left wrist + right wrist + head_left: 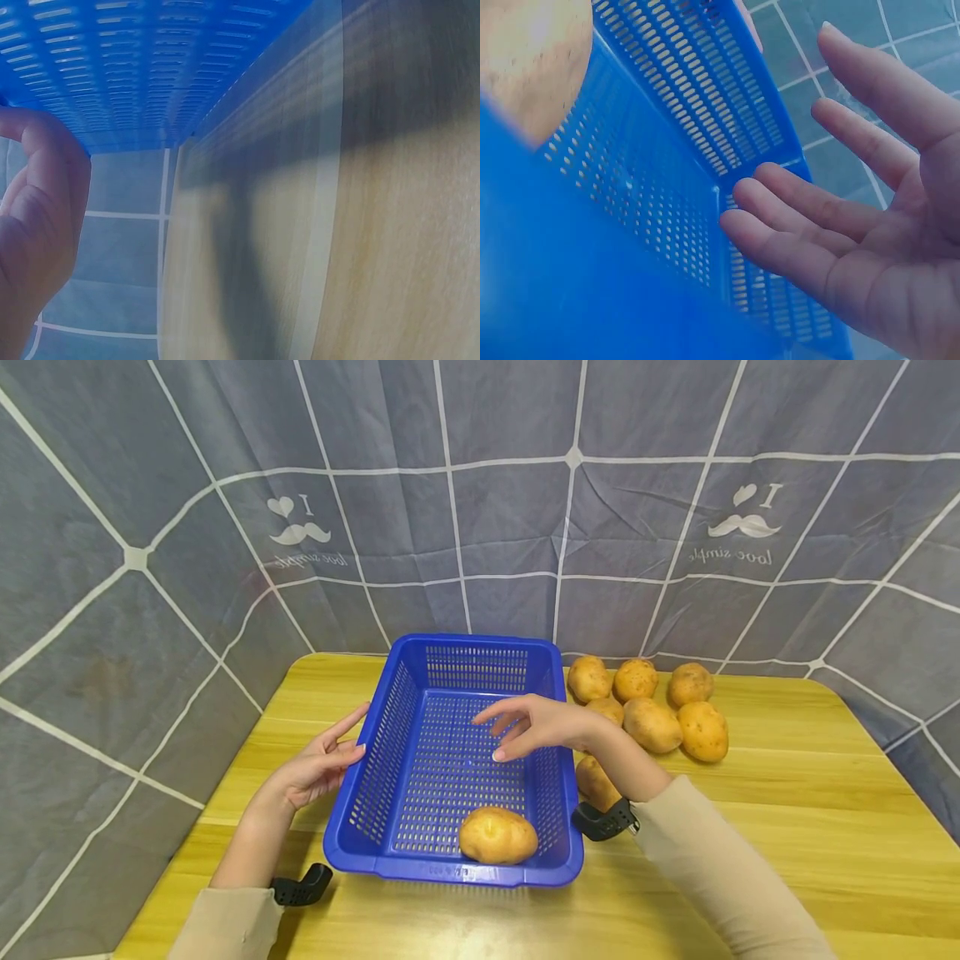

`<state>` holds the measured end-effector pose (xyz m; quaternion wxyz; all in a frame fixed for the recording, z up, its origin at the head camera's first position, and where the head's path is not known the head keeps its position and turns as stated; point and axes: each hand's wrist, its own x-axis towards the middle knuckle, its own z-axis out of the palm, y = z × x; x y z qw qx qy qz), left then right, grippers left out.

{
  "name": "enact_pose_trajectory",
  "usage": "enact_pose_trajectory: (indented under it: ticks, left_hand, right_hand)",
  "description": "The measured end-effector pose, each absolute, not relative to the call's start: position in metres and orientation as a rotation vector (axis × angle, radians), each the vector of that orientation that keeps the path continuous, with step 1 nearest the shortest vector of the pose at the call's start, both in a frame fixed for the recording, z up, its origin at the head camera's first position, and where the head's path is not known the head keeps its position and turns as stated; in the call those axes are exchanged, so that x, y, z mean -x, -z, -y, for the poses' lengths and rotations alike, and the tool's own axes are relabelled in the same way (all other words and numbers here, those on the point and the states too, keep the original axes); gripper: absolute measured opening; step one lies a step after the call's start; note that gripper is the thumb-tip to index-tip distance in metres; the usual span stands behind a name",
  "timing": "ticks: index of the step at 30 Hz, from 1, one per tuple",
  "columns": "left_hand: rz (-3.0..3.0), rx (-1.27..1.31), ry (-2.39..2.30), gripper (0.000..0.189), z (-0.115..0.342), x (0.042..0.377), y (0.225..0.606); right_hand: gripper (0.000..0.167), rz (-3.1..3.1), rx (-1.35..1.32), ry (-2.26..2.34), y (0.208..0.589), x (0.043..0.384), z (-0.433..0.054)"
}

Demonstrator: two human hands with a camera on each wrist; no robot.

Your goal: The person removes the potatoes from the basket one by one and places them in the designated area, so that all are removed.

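A blue perforated plastic basket [450, 870] stands on the wooden table with a single potato [498, 836] lying in its near right corner. My left hand [318, 767] holds the basket's left side, the thumb tip on the rim and the index finger reaching along beneath it. In the left wrist view, that hand [41, 195] bends in against the perforated wall. Over the basket's interior hovers my right hand [536, 724], holding nothing, its fingers loosely spread. The right wrist view shows this hand [855, 240] palm side, with part of the potato [536, 64] at the upper left.
Just right of the basket, several potatoes [652, 725] lie grouped on the table [810, 793]; my right forearm passes over some of them. A grey curtain [510, 518] with white grid lines hangs behind and along the sides.
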<state>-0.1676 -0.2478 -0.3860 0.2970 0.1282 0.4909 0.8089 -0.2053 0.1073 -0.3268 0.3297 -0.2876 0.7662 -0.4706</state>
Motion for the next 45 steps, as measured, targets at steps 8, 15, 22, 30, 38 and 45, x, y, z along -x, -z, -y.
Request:
enact_pose_trajectory:
  ticks: [8, 15, 22, 30, 38, 45]
  left_hand:
    - [-1.305, -0.336, -2.150, 0.076, 0.249, 0.167, 0.385]
    - [-1.320, -0.313, -2.146, 0.077, 0.249, 0.168, 0.384]
    - [-1.324, -0.308, -2.145, 0.076, 0.249, 0.168, 0.384]
    - [-1.319, -0.314, -2.149, 0.076, 0.249, 0.168, 0.385]
    - [-1.317, -0.310, -2.153, 0.076, 0.249, 0.169, 0.386]
    - [-1.306, -0.321, -2.156, 0.075, 0.249, 0.169, 0.387]
  right_hand:
    - [0.055, -1.957, 0.735, 1.227, 0.334, 0.204, -0.093]
    - [0.056, -1.891, 0.735, 1.175, 0.339, 0.202, -0.082]
    - [0.059, -1.734, 0.816, 1.022, 0.350, 0.201, -0.074]
    - [0.055, -1.669, 0.819, 0.879, 0.358, 0.201, -0.068]
    - [0.054, -1.601, 0.836, 0.780, 0.365, 0.199, -0.062]
    - [0.049, -1.595, 0.797, 0.702, 0.368, 0.200, -0.059]
